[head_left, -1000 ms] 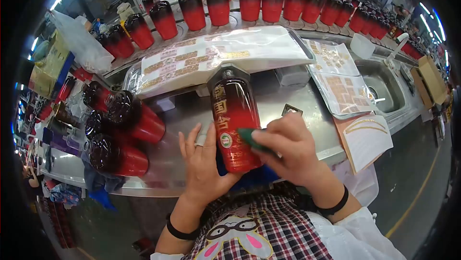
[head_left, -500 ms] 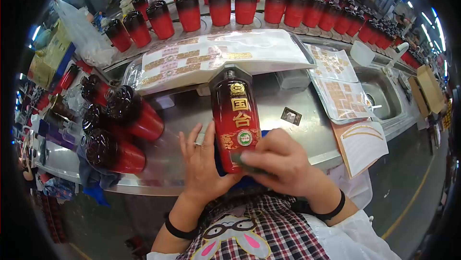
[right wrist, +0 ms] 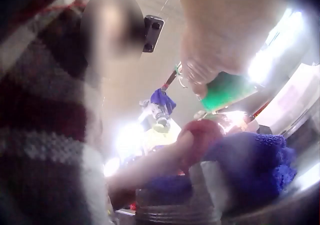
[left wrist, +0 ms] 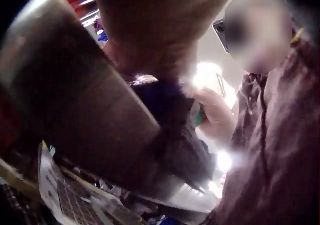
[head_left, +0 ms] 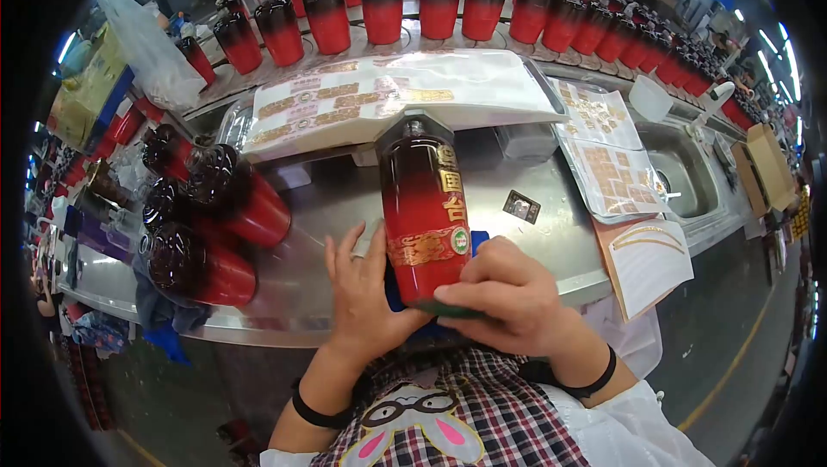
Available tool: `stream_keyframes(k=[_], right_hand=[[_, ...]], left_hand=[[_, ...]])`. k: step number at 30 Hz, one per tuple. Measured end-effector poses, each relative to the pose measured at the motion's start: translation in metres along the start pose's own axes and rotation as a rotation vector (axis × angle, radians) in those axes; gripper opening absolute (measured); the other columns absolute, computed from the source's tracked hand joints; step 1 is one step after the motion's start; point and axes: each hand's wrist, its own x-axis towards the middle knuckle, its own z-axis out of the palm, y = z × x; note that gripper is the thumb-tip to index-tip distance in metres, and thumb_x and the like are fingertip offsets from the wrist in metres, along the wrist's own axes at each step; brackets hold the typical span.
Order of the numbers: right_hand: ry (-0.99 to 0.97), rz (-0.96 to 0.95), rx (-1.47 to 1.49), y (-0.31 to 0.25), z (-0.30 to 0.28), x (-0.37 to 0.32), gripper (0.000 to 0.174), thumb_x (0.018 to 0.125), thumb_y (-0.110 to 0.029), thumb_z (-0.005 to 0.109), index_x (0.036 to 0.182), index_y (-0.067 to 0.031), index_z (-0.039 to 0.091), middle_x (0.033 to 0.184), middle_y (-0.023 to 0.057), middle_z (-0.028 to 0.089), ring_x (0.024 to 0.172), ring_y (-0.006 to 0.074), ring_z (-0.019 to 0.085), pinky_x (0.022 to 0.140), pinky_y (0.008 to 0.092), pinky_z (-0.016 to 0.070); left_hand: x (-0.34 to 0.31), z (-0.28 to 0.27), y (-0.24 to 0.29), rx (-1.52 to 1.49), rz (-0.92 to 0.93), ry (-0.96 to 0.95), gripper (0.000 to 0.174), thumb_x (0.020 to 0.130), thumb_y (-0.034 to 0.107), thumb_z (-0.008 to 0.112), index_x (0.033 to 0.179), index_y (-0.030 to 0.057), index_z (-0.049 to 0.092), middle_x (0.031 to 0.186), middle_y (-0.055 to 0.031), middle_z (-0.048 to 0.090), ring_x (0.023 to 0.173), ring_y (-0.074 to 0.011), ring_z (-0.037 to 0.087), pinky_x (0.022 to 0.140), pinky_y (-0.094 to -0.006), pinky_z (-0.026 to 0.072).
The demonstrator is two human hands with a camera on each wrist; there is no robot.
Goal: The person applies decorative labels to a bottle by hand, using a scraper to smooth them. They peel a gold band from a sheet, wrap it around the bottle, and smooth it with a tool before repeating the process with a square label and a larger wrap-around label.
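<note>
A black-to-red bottle (head_left: 413, 196) lies tilted on the bench, neck away from me, gold lettering (head_left: 451, 187) towards its right side. Around its lower part runs a patterned gold band (head_left: 422, 248). My left hand (head_left: 357, 299) rests along the bottle's lower left side, fingers straight and thumb by the base. With my right hand (head_left: 517, 299) I pinch a flat green scraper (head_left: 457, 309), its edge at the bottle's base end. The right wrist view shows the green scraper (right wrist: 225, 90) above a blue cloth (right wrist: 260, 160), which lies under the bottle.
Several similar bottles (head_left: 245, 200) lie at the left. A tray of decal sheets (head_left: 482, 79) spans the back, with more sheets (head_left: 612, 174) at the right beside a sink (head_left: 702, 161). Behind, rows of bottles (head_left: 383, 10) stand on a conveyor. A small dark decal (head_left: 521, 206) lies on the bench.
The bottle has turned about its length, so its lettering moved from the left side to the right. My right hand has brought the scraper down towards the base. Bottles on the conveyor have shifted.
</note>
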Motion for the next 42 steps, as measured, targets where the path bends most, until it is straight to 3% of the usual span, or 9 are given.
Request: stream_keyframes(k=[3,6,7,9,10,13,19,37,42], right_hand=[[0.136,0.111,-0.159,0.009,-0.003,-0.005,0.03,0.071,-0.006,0.08,0.1,-0.0058,0.07,0.081,0.0079,0.059,0.072,0.0242,0.057,0.063,0.0344,0.0449],[0.151,0.322,0.124,0.001,-0.006,-0.01,0.021,0.078,-0.007,0.077,0.097,-0.0052,0.07,0.08,0.0089,0.059,0.07,0.0227,0.058,0.061,0.0321,0.0451],[0.182,0.301,0.111,0.009,-0.008,-0.014,0.014,0.088,-0.011,0.072,0.098,-0.0027,0.067,0.078,0.0063,0.061,0.068,0.0146,0.058,0.061,0.0277,0.0456],[0.287,0.614,0.443,0.011,-0.001,-0.02,0.015,0.092,-0.014,0.069,0.099,-0.001,0.065,0.079,0.0042,0.063,0.069,0.0096,0.057,0.06,0.0245,0.0457],[0.336,0.768,0.611,0.012,0.003,-0.022,0.017,0.094,-0.015,0.067,0.1,-0.0001,0.064,0.08,0.0032,0.063,0.069,0.007,0.057,0.06,0.0229,0.0457],[0.315,0.754,0.531,0.018,0.011,-0.024,0.021,0.097,-0.019,0.065,0.101,0.001,0.062,0.079,0.0007,0.064,0.067,0.0042,0.055,0.058,0.0211,0.0457],[0.323,0.763,0.504,0.017,0.012,-0.023,0.023,0.096,-0.021,0.066,0.1,0.0013,0.062,0.077,0.0008,0.063,0.066,0.0044,0.055,0.058,0.0216,0.0455],[0.321,0.759,0.532,0.013,0.013,-0.023,0.023,0.097,-0.021,0.065,0.102,0.0013,0.062,0.083,0.0008,0.064,0.073,0.0047,0.055,0.065,0.0216,0.0467],[0.306,0.771,0.53,0.015,0.015,-0.025,0.021,0.097,-0.019,0.065,0.101,0.0013,0.062,0.083,0.0003,0.063,0.074,0.0043,0.054,0.066,0.0211,0.0463]], left_hand=[[0.005,-0.017,0.011,0.099,0.052,0.028,0.11,0.068,0.056,0.08,0.146,-0.0056,0.032,0.134,-0.0231,0.05,0.132,-0.0428,0.038,0.113,-0.065,0.0138],[-0.001,-0.011,-0.001,-0.076,0.045,-0.04,0.11,0.072,0.056,0.078,0.148,-0.0065,0.028,0.139,-0.0242,0.046,0.134,-0.0413,0.037,0.115,-0.0586,0.0178],[-0.001,-0.006,-0.004,-0.338,-0.011,-0.033,0.107,0.075,0.054,0.076,0.148,-0.0068,0.027,0.141,-0.0246,0.044,0.134,-0.0398,0.038,0.115,-0.0552,0.0195],[-0.001,0.002,-0.008,-0.865,-0.13,-0.019,0.1,0.081,0.051,0.074,0.148,-0.0075,0.027,0.145,-0.0253,0.041,0.135,-0.0369,0.038,0.116,-0.0484,0.023],[0.003,0.002,-0.006,-0.907,-0.185,0.013,0.097,0.084,0.049,0.072,0.148,-0.0077,0.026,0.144,-0.0256,0.041,0.134,-0.0355,0.039,0.115,-0.0461,0.0242],[0.019,0.006,0.006,-0.908,-0.272,0.097,0.082,0.093,0.037,0.066,0.148,-0.0089,0.026,0.142,-0.026,0.043,0.13,-0.0307,0.045,0.112,-0.0401,0.0313],[0.031,0.014,0.013,-1.024,-0.338,0.091,0.08,0.093,0.031,0.067,0.146,-0.0111,0.026,0.137,-0.0235,0.048,0.124,-0.0269,0.051,0.106,-0.0368,0.0399],[0.028,0.015,0.01,-1.051,-0.328,0.102,0.068,0.102,0.032,0.053,0.149,-0.0083,0.026,0.143,-0.0169,0.045,0.128,-0.0203,0.047,0.109,-0.0322,0.0347],[0.021,0.015,-0.002,-1.129,-0.382,0.128,0.059,0.104,0.036,0.047,0.143,-0.0071,0.038,0.137,-0.0153,0.05,0.126,-0.0196,0.049,0.108,-0.0313,0.0357]])
